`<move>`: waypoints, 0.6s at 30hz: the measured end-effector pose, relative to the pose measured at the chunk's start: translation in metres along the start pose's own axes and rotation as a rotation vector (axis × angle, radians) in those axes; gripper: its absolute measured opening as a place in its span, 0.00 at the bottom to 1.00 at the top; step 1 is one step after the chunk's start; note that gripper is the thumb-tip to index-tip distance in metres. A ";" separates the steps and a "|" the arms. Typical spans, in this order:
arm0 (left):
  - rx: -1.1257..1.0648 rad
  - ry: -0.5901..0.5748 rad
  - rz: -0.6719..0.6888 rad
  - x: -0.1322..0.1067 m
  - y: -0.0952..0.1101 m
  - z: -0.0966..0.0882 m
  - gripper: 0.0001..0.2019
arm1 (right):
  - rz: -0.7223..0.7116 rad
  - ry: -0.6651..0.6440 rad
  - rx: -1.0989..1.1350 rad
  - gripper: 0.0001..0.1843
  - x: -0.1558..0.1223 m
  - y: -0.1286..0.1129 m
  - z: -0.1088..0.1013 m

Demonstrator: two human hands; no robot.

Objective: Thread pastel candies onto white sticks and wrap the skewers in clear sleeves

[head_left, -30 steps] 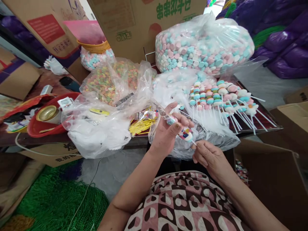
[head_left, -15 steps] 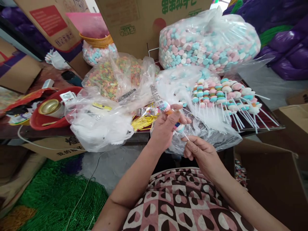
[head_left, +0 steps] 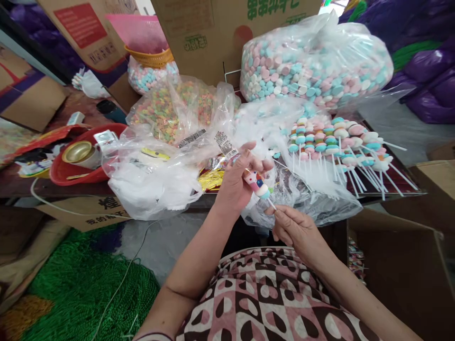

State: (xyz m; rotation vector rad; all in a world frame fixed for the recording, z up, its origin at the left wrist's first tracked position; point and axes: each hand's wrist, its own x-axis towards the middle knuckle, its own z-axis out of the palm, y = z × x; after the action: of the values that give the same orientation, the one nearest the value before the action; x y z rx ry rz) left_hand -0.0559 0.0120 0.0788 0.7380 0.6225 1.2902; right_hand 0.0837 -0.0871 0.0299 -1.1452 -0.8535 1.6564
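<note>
A marshmallow skewer point(head_left: 263, 192) in a clear printed wrapper point(head_left: 223, 142) lies between my two hands, tilted. My left hand point(head_left: 236, 182) is closed around the wrapped upper part, and its fingers hide some of the candies. Below it, my right hand point(head_left: 296, 227) pinches the white stick at its lower end. Just right of my hands, several unwrapped marshmallow skewers point(head_left: 320, 139) lie in a pile with their sticks toward me. Gold twist ties point(head_left: 210, 180) rest on the table left of my left hand.
Behind stands a big bag of pastel marshmallows point(head_left: 316, 66). A bag of colourful gummies point(head_left: 170, 109) and a white plastic bag point(head_left: 152, 184) lie left. Further left is a red basin point(head_left: 59, 173). An open cardboard box point(head_left: 398, 265) stands low at right, and green strands point(head_left: 88, 289) cover the floor left.
My left hand has shifted a little left, and more of the printed wrapper and lower marshmallows shows. The right hand still pinches the stick. The view has moved slightly.
</note>
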 end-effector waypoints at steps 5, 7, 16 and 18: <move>-0.092 -0.060 -0.059 -0.005 -0.020 -0.002 0.14 | 0.119 -0.217 0.258 0.13 0.001 -0.004 0.004; -0.126 -0.114 -0.077 -0.008 -0.022 -0.001 0.16 | 0.170 -0.293 0.343 0.13 0.004 -0.004 0.006; -0.044 -0.154 -0.098 -0.011 -0.029 0.001 0.12 | -0.118 0.098 0.143 0.13 0.011 0.003 0.013; -0.002 -0.164 -0.165 -0.016 -0.035 0.001 0.14 | -0.139 0.137 0.134 0.13 0.012 0.003 0.014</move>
State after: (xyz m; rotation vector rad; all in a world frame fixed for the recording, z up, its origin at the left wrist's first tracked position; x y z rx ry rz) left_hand -0.0365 -0.0078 0.0521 0.7658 0.5375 1.0674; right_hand 0.0675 -0.0778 0.0280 -1.0692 -0.7079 1.4811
